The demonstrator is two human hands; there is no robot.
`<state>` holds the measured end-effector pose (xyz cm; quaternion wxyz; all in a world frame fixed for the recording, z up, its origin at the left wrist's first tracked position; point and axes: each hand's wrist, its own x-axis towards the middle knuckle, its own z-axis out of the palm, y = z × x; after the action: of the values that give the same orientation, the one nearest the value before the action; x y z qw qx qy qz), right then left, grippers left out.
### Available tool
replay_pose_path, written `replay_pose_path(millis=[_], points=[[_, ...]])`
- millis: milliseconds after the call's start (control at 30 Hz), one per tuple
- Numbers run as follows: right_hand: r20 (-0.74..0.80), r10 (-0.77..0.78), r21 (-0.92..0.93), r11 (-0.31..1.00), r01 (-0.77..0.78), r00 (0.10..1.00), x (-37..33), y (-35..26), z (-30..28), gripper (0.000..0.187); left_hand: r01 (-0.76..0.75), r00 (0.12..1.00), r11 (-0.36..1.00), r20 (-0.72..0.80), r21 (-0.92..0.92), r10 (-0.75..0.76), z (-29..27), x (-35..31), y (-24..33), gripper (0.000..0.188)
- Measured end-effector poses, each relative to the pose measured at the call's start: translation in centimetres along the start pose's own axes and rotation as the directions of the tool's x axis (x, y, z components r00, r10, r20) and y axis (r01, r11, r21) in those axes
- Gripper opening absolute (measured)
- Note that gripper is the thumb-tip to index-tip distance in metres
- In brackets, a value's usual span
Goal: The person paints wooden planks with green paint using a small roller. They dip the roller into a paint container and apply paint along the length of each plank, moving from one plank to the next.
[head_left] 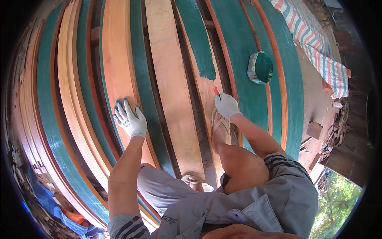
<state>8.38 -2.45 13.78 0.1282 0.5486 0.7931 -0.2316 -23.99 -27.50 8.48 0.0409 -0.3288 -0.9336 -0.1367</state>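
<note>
My left hand (131, 118), in a white work glove with blue fingertips, lies flat with fingers spread on a bare wooden board (119, 59). My right hand (227, 105), also gloved, is closed round a paintbrush (216, 91) whose red handle shows; its bristles are hard to make out. The brush is over a partly painted plank (211, 103), just on the near side of where the green paint (201, 47) ends. To the right, a round container (251, 67) with dark green paint inside stands on a green board (242, 44).
Several long boards, some green and some bare wood, lie side by side with dark gaps between them. My sandalled feet are among the boards, one beside a bare plank (169, 63). A striped sheet (318, 51) lies at far right; blue cloth (47, 203) lies at lower left.
</note>
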Motion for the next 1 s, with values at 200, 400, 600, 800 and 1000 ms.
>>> replay_pose_path(millis=[200, 400, 600, 800, 1000], points=[[-0.143, -0.121, 0.028, 0.992, 0.126, 0.982, 3.9, -1.6, -2.9, 0.051, 0.002, 1.0, 1.0, -0.004, -0.008, -0.002, 0.5, -0.1, -0.1, 0.063], [-0.125, -0.132, 0.015, 0.991, 0.135, 0.983, 19.7, -8.4, -3.7, 0.054, 0.027, 1.0, 0.999, -0.004, -0.026, -0.027, 0.4, 0.1, -0.4, 0.063], [-0.211, -0.028, 0.001, 1.0, 0.029, 0.977, 24.7, -10.1, -3.3, 0.058, 0.029, 1.0, 0.996, 0.007, -0.083, -0.028, 0.3, 0.0, 0.6, 0.062], [-0.197, -0.025, 0.003, 1.0, 0.026, 0.98, 19.9, -9.6, -2.0, 0.055, 0.032, 0.999, 0.999, 0.0, -0.035, -0.032, -0.1, 0.0, -0.1, 0.063], [-0.14, 0.034, -0.015, 0.999, -0.036, 0.99, 13.7, -7.5, -1.3, 0.055, 0.023, 0.999, 0.999, 0.031, -0.045, -0.022, -0.3, 0.0, 0.1, 0.064]])
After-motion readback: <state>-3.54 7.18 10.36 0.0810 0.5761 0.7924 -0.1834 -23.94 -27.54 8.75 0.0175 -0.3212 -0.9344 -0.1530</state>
